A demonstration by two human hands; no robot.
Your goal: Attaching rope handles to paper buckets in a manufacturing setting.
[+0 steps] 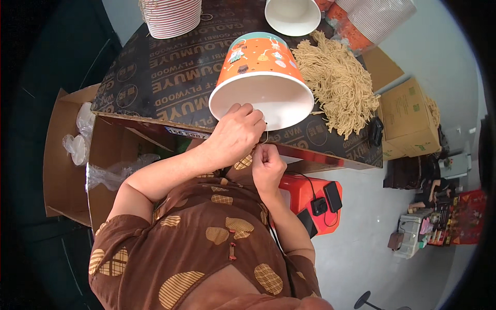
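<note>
We see the left hand (235, 132) closed over the rim of an orange paper bucket (258, 70), fingers curled onto the white inner edge at the lower left of its mouth. The bucket lies tipped on its side on the dark plywood board (155, 77), close to the board's near edge, with its open white mouth turned toward us and its printed orange wall pointing away. The right hand (267, 165) sits just below and beside the left one, in front of the board's edge, its fingers pinched together on a thin piece of cord (265, 135) that loops up to the bucket's rim; the grip is narrow and tight. Just to the right of the bucket, touching or nearly touching its wall, we see a heap of tan cords (338, 85) spread across the board. Beyond the bucket stands a white bucket (293, 15) with its opening toward us, and at the far left of the board a stack of striped buckets (172, 16). More stacked buckets (372, 20) lie at the upper right. Left of the board we see an open cardboard box (62, 160) with clear plastic bags (82, 134) in it, and under the board, to the right, an orange stool (310, 199) carrying dark phones and a charger.
</note>
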